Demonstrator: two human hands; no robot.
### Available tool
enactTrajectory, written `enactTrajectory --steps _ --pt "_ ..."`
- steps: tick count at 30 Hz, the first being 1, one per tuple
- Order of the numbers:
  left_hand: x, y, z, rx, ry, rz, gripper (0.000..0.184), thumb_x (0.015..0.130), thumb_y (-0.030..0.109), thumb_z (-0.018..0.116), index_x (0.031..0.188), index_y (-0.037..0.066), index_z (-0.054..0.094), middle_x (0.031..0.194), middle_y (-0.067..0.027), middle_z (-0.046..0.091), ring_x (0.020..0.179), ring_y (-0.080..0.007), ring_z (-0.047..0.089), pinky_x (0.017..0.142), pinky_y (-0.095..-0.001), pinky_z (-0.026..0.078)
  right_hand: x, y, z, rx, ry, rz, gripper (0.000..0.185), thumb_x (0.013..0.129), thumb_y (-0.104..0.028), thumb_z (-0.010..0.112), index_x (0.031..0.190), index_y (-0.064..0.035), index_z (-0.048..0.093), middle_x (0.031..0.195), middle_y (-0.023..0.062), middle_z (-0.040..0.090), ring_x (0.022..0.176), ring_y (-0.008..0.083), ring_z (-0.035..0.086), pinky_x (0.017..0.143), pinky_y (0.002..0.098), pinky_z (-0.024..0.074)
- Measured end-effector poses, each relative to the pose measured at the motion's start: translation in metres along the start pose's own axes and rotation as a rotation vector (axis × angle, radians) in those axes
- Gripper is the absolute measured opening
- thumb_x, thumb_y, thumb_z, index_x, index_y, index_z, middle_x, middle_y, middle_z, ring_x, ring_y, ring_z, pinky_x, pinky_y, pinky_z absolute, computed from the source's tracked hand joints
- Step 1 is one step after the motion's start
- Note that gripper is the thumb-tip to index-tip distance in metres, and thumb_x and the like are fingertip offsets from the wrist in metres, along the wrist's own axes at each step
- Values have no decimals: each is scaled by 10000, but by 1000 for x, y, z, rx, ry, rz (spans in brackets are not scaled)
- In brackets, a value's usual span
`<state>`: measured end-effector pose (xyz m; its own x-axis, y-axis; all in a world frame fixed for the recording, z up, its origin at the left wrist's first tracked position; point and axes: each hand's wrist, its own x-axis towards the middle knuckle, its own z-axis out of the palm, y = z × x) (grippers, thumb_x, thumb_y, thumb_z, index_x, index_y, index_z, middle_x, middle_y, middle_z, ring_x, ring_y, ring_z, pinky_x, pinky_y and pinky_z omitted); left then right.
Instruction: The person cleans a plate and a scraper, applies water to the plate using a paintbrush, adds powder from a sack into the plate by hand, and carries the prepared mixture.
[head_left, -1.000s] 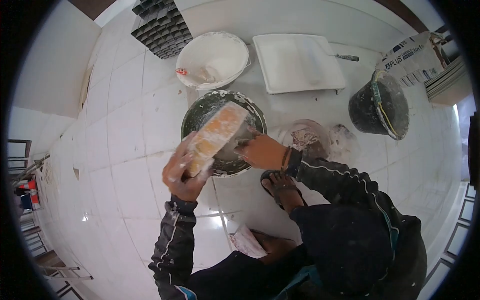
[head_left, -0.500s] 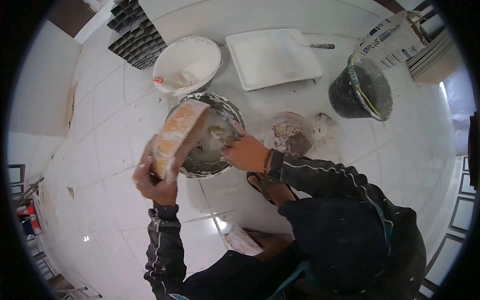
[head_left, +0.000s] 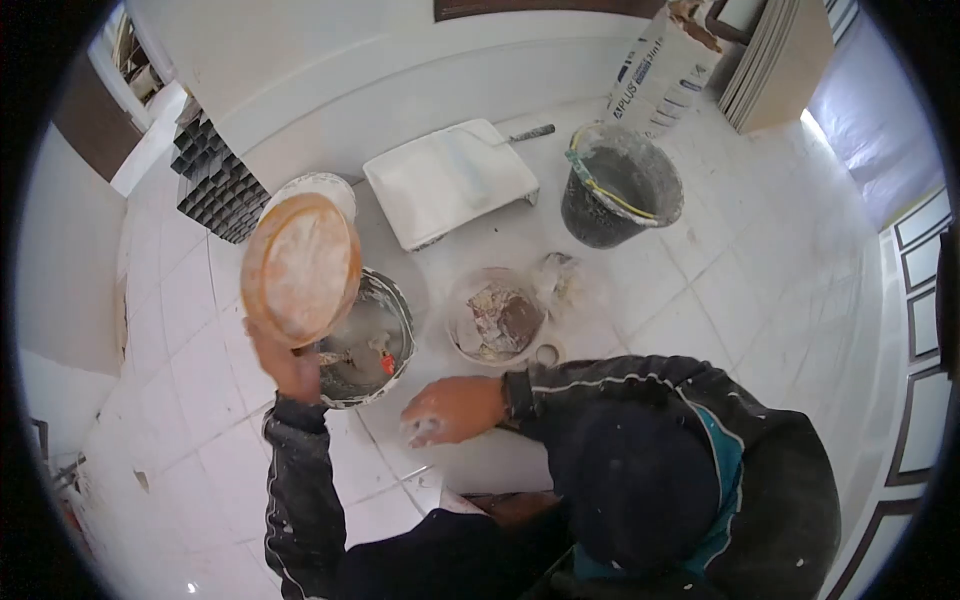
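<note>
My left hand (head_left: 285, 362) grips the lower edge of a round orange basin (head_left: 302, 270), whose white-smeared face is turned up toward me. The basin overlaps a white bucket (head_left: 335, 190) and part of a dark bucket (head_left: 400, 330) of murky liquid. Inside the dark bucket lie a red-handled tool (head_left: 387, 362) and another tool coated in residue. My right hand (head_left: 452, 412) is held to the right of this bucket, its fingers curled and smeared white; whether anything is in them is hidden.
A clear tub (head_left: 495, 318) with dried clumps stands right of the dark bucket. Behind are a white tray (head_left: 450, 185), a dark-handled tool (head_left: 533, 132), a black bucket (head_left: 610, 200), a printed sack (head_left: 665, 75), leaning boards (head_left: 770, 65) and stacked dark profiles (head_left: 215, 180).
The orange basin has turned from edge-on to face-up in my left hand. My right hand has left the dark bucket. The view has shifted, and a red-handled tool now shows in the dark bucket.
</note>
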<state>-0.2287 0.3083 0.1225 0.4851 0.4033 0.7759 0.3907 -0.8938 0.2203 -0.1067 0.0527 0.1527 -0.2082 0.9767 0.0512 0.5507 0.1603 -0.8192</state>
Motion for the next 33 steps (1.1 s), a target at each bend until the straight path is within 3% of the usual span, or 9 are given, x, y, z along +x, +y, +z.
enactTrajectory --steps 3,5,6,9,11,15,20,25,33 --pt "-8 19 19 -68 -332 -60 433 1000 358 461 1294 41 445 1323 -98 490 1215 -238 501 1032 -382 410 -27 -12 -21 203 89 156 560 900 -383 606 1298 -41 410 949 185 655 850 326 637 730 430 501" --pt "-3 75 19 -652 -306 -353 434 1017 367 399 1315 54 427 1316 -88 497 1213 -233 504 1021 -377 420 -45 -1 -28 355 233 377 865 903 -395 623 1476 -63 68 1187 210 597 985 267 626 770 393 520" --pt "-1 104 18 -842 -285 -451 435 1022 371 378 1323 59 421 1313 -84 499 1212 -231 506 1018 -375 423 -47 6 -28 360 237 367 865 903 -395 623 1476 -63 68 1187 210 597 985 267 626 770 393 520" --pt "7 168 -7 -1514 -214 -1247 423 1029 357 363 1350 83 388 1325 -66 490 1215 -221 504 1022 -368 424 -53 33 -26 1040 691 158 831 903 -321 642 1475 -59 99 1355 194 458 1140 248 552 808 380 548" --pt "-3 179 -8 -1540 -280 -1229 430 1025 350 391 1360 83 360 1332 -79 474 1221 -229 497 1017 -392 431 -55 60 -38 510 834 -134 766 915 -241 617 1475 -76 121 1426 144 353 1244 225 463 796 396 584" --pt "5 209 -23 -1371 -309 -1168 415 1015 293 435 1354 68 352 1337 -105 455 1188 -240 514 986 -412 457 -75 48 -79 1082 926 -1 704 922 -187 576 1468 -56 150 1383 137 398 1263 233 444 900 416 541" --pt "13 189 -49 -1113 -813 -885 377 996 259 484 1298 40 433 1183 -110 546 1018 -231 608 851 -364 526 -151 67 -141 857 1201 52 675 868 -66 503 1471 -16 203 1421 133 385 1296 206 388 1081 341 346" --pt "14 166 -68 -1005 -636 -1108 335 987 240 502 1241 24 471 1048 -105 615 838 -208 648 735 -320 546 -243 39 -265 370 1430 191 671 865 -46 509 1475 14 235 1466 134 357 1301 199 395 1082 322 337" --pt "-3 144 -80 -871 -655 -1169 327 984 249 509 1217 21 478 1042 -127 627 799 -197 652 704 -304 543 -333 201 -316 -159 1213 604 704 817 -137 583 1451 -3 308 1376 177 485 1238 236 495 1038 332 387"
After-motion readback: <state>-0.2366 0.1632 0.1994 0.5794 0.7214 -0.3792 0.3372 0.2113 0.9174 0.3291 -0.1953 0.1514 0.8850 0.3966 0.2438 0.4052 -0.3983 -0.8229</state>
